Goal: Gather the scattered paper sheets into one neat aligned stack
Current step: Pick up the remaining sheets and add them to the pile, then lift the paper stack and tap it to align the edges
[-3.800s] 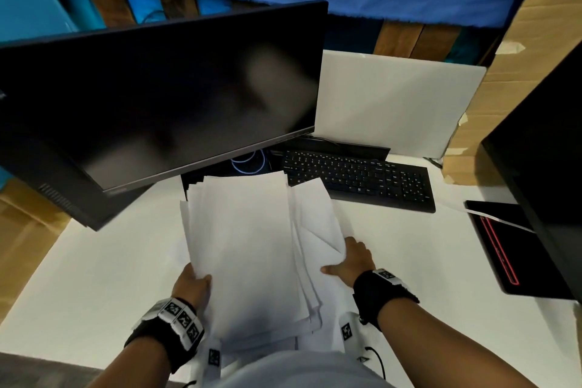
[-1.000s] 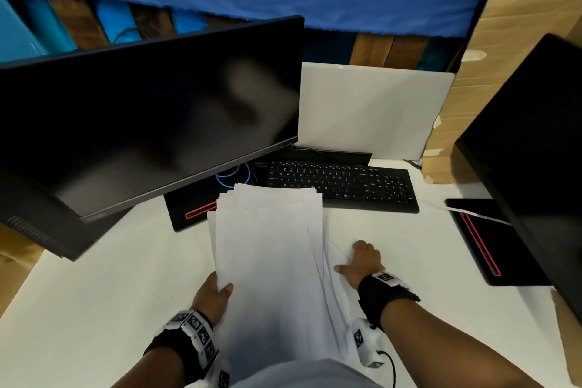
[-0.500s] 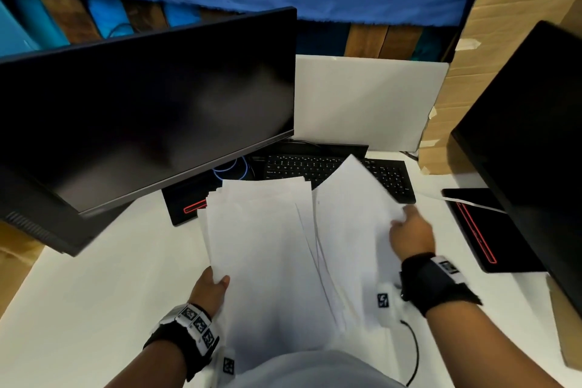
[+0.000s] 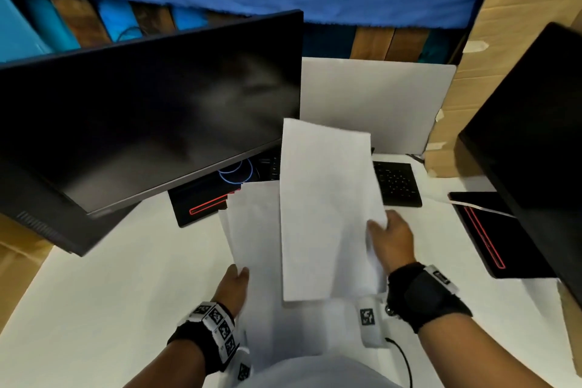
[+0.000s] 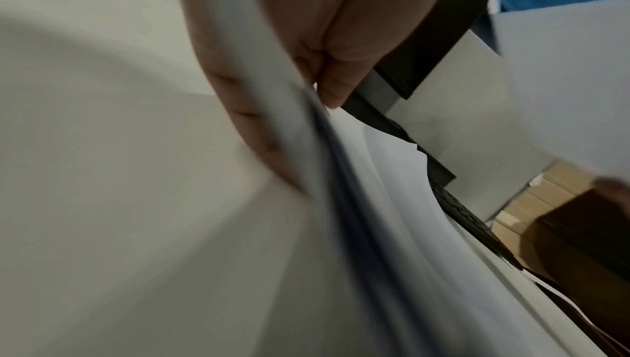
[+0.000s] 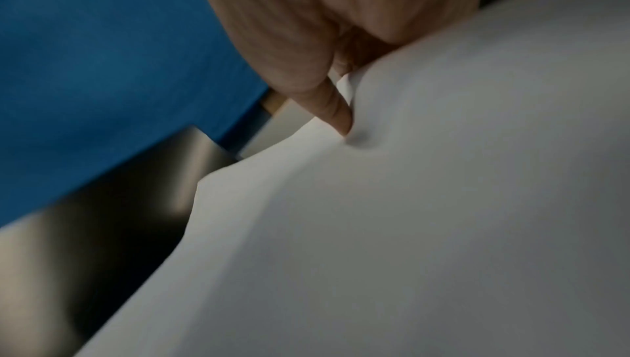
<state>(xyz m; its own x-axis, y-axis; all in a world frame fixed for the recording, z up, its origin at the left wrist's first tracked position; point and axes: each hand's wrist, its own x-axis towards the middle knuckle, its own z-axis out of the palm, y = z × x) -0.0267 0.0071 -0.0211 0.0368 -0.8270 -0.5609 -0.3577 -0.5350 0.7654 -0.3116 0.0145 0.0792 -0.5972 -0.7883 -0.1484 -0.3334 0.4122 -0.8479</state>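
Note:
A pile of white paper sheets [image 4: 255,230] lies tilted up in front of me, gripped at its lower left edge by my left hand [image 4: 234,285]. The left wrist view shows the pile [image 5: 375,228] pinched between thumb and fingers [image 5: 252,131]. My right hand [image 4: 390,238] holds a separate white sheet [image 4: 324,208] raised over the right part of the pile. In the right wrist view that sheet [image 6: 409,214] bends where a fingertip [image 6: 337,117] presses it. The sheets' lower ends are hidden behind my body.
A large dark monitor [image 4: 141,116] hangs over the white desk [image 4: 110,277] at the left, its black base [image 4: 201,205] just behind the paper. A black keyboard [image 4: 398,183] lies behind the raised sheet. A second monitor [image 4: 535,142] and its base [image 4: 494,236] stand at the right.
My right hand left the desk beside the pile, picked up a loose sheet at the right and has swung it up and leftward over the pile. The left hand kept its grip.

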